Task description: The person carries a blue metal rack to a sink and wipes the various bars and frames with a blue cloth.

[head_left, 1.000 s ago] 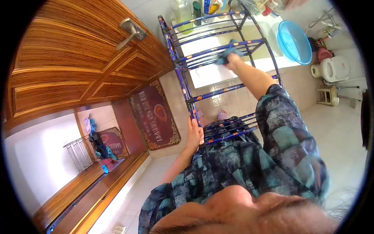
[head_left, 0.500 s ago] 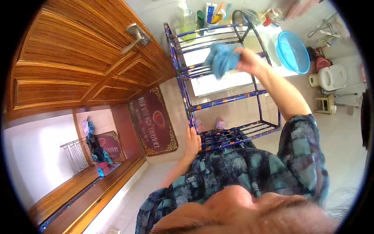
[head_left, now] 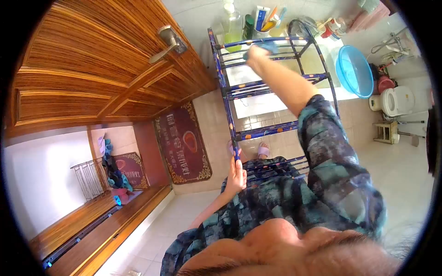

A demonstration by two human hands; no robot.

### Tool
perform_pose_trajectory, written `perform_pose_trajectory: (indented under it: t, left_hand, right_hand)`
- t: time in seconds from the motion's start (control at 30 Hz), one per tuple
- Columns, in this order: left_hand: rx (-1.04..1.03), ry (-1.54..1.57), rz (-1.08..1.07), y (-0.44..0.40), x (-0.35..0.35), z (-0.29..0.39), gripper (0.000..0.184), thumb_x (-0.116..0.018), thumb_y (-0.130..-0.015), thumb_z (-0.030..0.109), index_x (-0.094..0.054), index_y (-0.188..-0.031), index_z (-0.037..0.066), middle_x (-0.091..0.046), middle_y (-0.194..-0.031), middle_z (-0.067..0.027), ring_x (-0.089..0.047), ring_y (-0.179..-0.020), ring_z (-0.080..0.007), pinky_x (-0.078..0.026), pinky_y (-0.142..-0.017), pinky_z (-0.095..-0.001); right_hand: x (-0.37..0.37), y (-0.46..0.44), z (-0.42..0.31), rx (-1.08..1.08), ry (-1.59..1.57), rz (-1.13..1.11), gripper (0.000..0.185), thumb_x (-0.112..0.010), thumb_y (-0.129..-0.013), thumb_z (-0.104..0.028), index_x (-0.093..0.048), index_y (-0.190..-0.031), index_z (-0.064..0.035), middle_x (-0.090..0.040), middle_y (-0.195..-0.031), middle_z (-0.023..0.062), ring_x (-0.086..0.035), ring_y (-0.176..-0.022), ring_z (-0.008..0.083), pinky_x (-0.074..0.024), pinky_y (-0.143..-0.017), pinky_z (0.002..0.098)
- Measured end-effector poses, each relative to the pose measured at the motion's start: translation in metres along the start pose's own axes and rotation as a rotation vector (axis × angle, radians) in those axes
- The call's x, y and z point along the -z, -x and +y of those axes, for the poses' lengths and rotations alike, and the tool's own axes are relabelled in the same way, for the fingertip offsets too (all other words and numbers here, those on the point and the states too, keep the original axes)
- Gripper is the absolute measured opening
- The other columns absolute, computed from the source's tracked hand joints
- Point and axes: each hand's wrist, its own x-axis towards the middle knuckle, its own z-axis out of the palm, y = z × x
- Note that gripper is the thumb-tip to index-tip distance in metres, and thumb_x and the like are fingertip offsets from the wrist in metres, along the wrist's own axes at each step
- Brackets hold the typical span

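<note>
A dark blue patterned tube rack (head_left: pixel 267 130) with several barred shelves stands in front of me. My left hand (head_left: pixel 237 175) is closed around the near lower end of its left post. Stretched out to the far end of the rack, my right hand (head_left: pixel 258 56) grips a blue cloth (head_left: pixel 269 47). The cloth lies against the bars of the far shelf; my hand and wrist cover part of it. My right forearm and sleeve hide some of the rack's middle and right side.
Behind the rack is a white counter with a green liquid bottle (head_left: pixel 232 25), a toothpaste tube (head_left: pixel 260 18) and a blue basin (head_left: pixel 354 71). A wooden door (head_left: pixel 106 69) stands at left, with a dark red mat (head_left: pixel 183 142) beside it. A toilet (head_left: pixel 397 101) is at right.
My right hand has moved with the blue cloth from the middle rails to the far shelf bars. My left hand stays on the post. The view has shifted slightly.
</note>
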Motion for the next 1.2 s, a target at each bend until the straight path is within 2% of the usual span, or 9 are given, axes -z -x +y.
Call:
perform_pose_trajectory:
  t: [0.27, 0.37, 0.53, 0.6, 0.73, 0.87, 0.93, 1.0, 1.2]
  left_hand:
    - [0.000, 0.013, -0.006, 0.001, 0.002, -0.004, 0.044, -0.030, -0.102, 0.044, -0.024, -0.143, 0.031, -0.032, -0.052, 0.0031, -0.029, -0.038, -0.0061, -0.026, -0.034, -0.0215]
    - [0.140, 0.061, 0.128, -0.011, 0.011, -0.016, 0.045, -0.031, -0.102, 0.044, -0.023, -0.144, 0.032, -0.032, -0.053, 0.0032, -0.030, -0.038, -0.0061, -0.025, -0.033, -0.0217]
    - [0.047, 0.050, 0.041, 0.000, 0.005, 0.001, 0.047, -0.033, -0.101, 0.045, -0.024, -0.145, 0.031, -0.034, -0.054, 0.0032, -0.029, -0.038, -0.0050, -0.025, -0.033, -0.0208]
    - [0.040, 0.054, 0.015, 0.001, 0.006, 0.001, 0.047, -0.032, -0.101, 0.045, -0.025, -0.145, 0.030, -0.034, -0.055, 0.0033, -0.029, -0.038, -0.0047, -0.025, -0.033, -0.0203]
    - [0.002, 0.030, 0.007, 0.001, 0.006, -0.002, 0.048, -0.032, -0.101, 0.048, -0.025, -0.145, 0.030, -0.034, -0.055, 0.0034, -0.029, -0.038, -0.0045, -0.026, -0.034, -0.0199]
    - [0.060, 0.008, 0.052, -0.001, 0.012, -0.004, 0.043, -0.032, -0.102, 0.042, -0.026, -0.144, 0.032, -0.035, -0.056, 0.0033, -0.030, -0.040, -0.0044, -0.026, -0.034, -0.0196]
    - [0.009, -0.039, 0.093, -0.005, 0.016, -0.016, 0.042, -0.032, -0.103, 0.036, -0.030, -0.143, 0.023, -0.037, -0.057, 0.0031, -0.032, -0.041, -0.0057, -0.027, -0.035, -0.0205]
    - [-0.093, -0.102, 0.112, -0.011, 0.025, -0.034, 0.043, -0.032, -0.103, 0.034, -0.033, -0.142, 0.016, -0.037, -0.057, 0.0031, -0.033, -0.041, -0.0067, -0.029, -0.035, -0.0210]
    - [-0.298, -0.135, 0.209, -0.013, 0.034, -0.031, 0.053, -0.039, -0.101, 0.034, -0.024, -0.146, 0.009, -0.048, -0.082, -0.0023, -0.047, -0.054, -0.0079, -0.042, -0.048, -0.0213]
  right_hand:
    - [-0.017, 0.094, 0.033, -0.408, 0.093, -0.575, 0.020, -0.050, -0.089, -0.006, -0.054, -0.109, -0.0055, -0.061, -0.103, 0.0140, -0.062, -0.093, 0.0308, -0.0514, -0.078, 0.0539]
    - [0.016, 0.071, -0.020, -0.320, 0.002, -0.326, 0.028, -0.039, -0.096, -0.009, -0.052, -0.118, 0.0012, -0.058, -0.119, 0.0210, -0.059, -0.107, 0.0353, -0.0479, -0.093, 0.0550]
    - [0.089, -0.059, -0.075, 0.066, -0.096, 0.234, 0.023, -0.043, -0.094, -0.008, -0.060, -0.109, -0.0029, -0.067, -0.097, 0.0150, -0.066, -0.078, 0.0279, -0.0554, -0.070, 0.0500]
    - [0.100, -0.098, -0.067, -0.041, 0.282, 0.083, 0.019, -0.043, -0.095, -0.014, -0.061, -0.091, -0.0091, -0.063, -0.078, 0.0038, -0.058, -0.058, 0.0165, -0.0467, -0.050, 0.0311]
    - [0.049, 0.001, -0.047, -0.458, 0.241, -0.428, 0.018, -0.047, -0.087, -0.002, -0.054, -0.104, -0.0020, -0.060, -0.096, 0.0149, -0.062, -0.090, 0.0277, -0.0522, -0.083, 0.0472]
    - [0.036, 0.109, -0.042, -0.228, 0.399, -0.870, 0.031, -0.055, -0.087, -0.005, -0.052, -0.118, -0.0011, -0.060, -0.108, 0.0110, -0.060, -0.096, 0.0242, -0.0504, -0.088, 0.0402]
    - [0.048, 0.164, -0.062, 0.251, 0.816, -0.663, 0.028, -0.057, -0.086, -0.008, -0.056, -0.113, -0.0009, -0.063, -0.103, 0.0095, -0.060, -0.091, 0.0202, -0.0502, -0.080, 0.0340]
    - [0.079, 0.167, -0.093, 0.336, 0.833, -0.617, 0.026, -0.060, -0.087, -0.012, -0.058, -0.109, 0.0004, -0.064, -0.096, 0.0080, -0.060, -0.089, 0.0172, -0.0479, -0.078, 0.0304]
    - [0.226, 0.117, -0.168, 1.123, 0.458, -0.149, 0.040, -0.077, -0.075, -0.018, -0.060, -0.106, 0.0008, -0.066, -0.097, 0.0092, -0.061, -0.086, 0.0170, -0.0490, -0.079, 0.0311]
